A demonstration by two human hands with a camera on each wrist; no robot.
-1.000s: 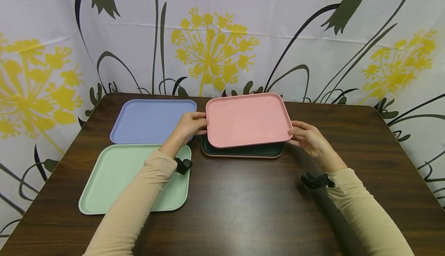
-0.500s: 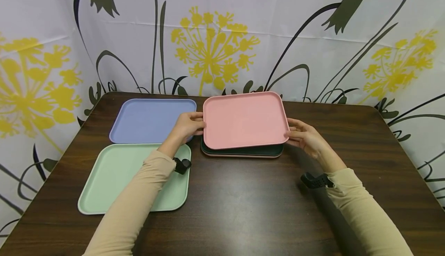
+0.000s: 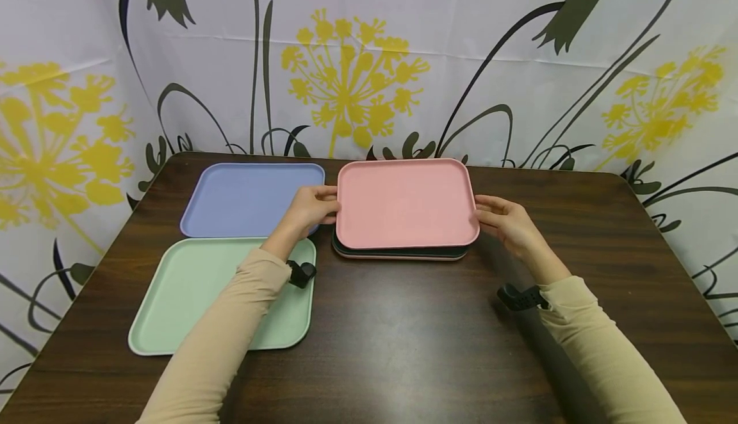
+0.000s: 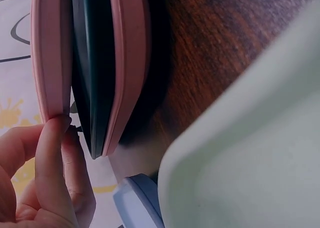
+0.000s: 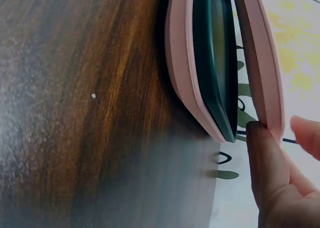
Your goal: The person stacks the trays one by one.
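Observation:
In the head view, a pink tray [image 3: 406, 203] is held level over a dark green tray [image 3: 403, 253]. My left hand [image 3: 311, 207] grips its left edge. At the opposite edge, my right hand [image 3: 510, 222] holds it by the fingertips; in the right wrist view one raised finger [image 5: 306, 135] stands off the rim. Both wrist views show a gap between the held tray and the green tray [image 4: 90, 88]. Another pink tray [image 5: 182, 68] lies beneath the green one.
A blue tray [image 3: 245, 200] lies at the back left. In front of it lies a light green tray [image 3: 213, 283], partly under my left forearm. The dark wooden table [image 3: 392, 334] ends at a flower-patterned cloth [image 3: 490, 1].
The held pink tray has shifted slightly left and turned from tilted to nearly square with the green tray below. Both hands have stayed at its edges; the other trays stay put.

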